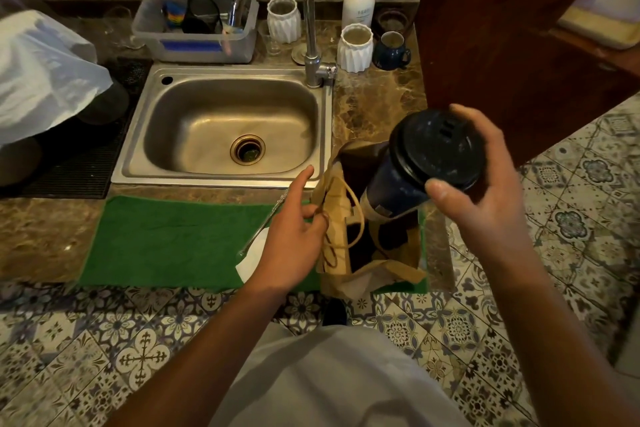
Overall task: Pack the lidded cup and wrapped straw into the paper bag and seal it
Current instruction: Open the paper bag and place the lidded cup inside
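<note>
Head view
Right hand: grip closed around the black lid of the lidded cup, held tilted, its base dipping into the paper bag's mouth.
Left hand: fingers pinch the paper bag at its left edge and cord handle, forefinger extended.
Paper bag: standing open on the green mat on the table.
Wrapped straw: lying on the mat, just left of the left hand.

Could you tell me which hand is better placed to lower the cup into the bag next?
The right hand: it already grips the dark blue black-lidded cup tilted over the brown paper bag, while the left hand holds the bag's rim and handle open.
</note>
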`<state>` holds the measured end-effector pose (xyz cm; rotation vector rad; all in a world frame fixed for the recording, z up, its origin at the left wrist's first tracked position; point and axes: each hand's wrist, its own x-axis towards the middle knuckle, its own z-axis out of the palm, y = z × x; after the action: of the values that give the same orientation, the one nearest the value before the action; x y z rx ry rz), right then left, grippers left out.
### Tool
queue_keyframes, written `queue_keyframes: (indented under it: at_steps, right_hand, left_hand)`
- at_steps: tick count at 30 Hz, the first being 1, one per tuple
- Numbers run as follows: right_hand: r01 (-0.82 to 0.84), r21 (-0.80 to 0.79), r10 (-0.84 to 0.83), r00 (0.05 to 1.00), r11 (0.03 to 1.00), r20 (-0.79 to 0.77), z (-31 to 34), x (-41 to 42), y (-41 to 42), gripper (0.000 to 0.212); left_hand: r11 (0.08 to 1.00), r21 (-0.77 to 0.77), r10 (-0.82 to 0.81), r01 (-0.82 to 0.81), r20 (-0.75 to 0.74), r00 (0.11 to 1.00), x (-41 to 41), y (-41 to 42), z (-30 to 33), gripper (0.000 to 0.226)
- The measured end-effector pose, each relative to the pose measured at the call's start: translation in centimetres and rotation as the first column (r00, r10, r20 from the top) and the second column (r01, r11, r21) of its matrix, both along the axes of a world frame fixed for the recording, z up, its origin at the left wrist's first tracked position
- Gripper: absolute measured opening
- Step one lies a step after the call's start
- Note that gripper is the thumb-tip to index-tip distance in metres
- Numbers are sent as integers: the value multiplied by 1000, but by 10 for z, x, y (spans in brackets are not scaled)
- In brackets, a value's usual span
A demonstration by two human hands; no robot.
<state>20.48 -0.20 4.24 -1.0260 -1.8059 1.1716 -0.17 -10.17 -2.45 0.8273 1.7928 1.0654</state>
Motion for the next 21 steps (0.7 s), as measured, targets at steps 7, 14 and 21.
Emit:
queue_keyframes:
  at_steps: [7, 14, 21]
  right_hand:
    - [-353, -44, 352, 897, 935, 267, -6, -2, 4, 86]
    - [-468, -61, 431, 747, 882, 506, -7, -6, 22, 93]
    - [-569, -124, 460, 497, 813, 736, -3, -21, 52, 100]
  left_hand:
    - [1000, -22, 16, -15, 31, 999, -3, 2, 5, 68]
    - [998, -29, 58, -58, 1, 998, -12, 1, 11, 69]
    - [995, -41, 92, -94, -35, 995, -26, 7, 19, 70]
